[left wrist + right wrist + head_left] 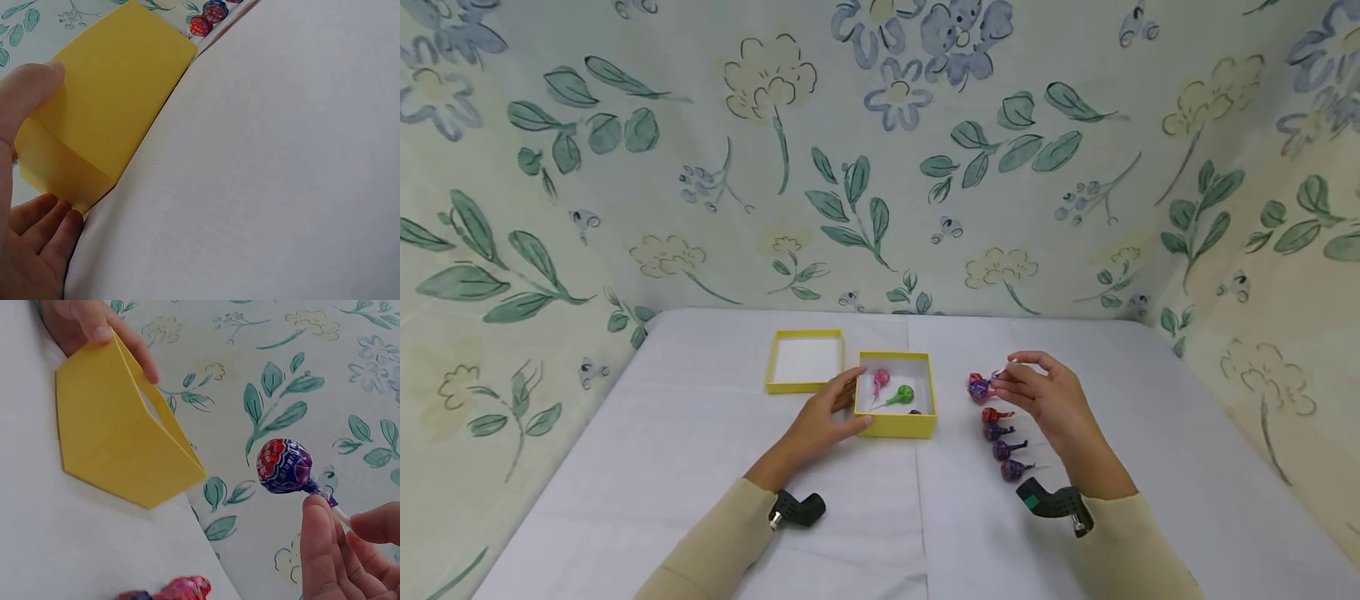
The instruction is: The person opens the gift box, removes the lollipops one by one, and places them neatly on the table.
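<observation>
A yellow box [895, 427] with a white inside stands uncovered on the table. My left hand [820, 417] holds its left side, thumb at the front and fingers along the side wall. Inside lie a pink lollipop [882, 377], a green lollipop [905, 394] and a dark one mostly hidden by the front wall. To the right of the box, my right hand [1052, 396] pinches the white stick of a purple and red wrapped lollipop [284, 465], its round head pointing toward the box.
Several wrapped lollipops [1012, 471] lie in a column right of the box, below and beside my right hand. Behind the box to the left is the yellow-rimmed lid [796, 387], white side up. A floral cloth [850, 200] hangs behind the white-covered table [700, 467].
</observation>
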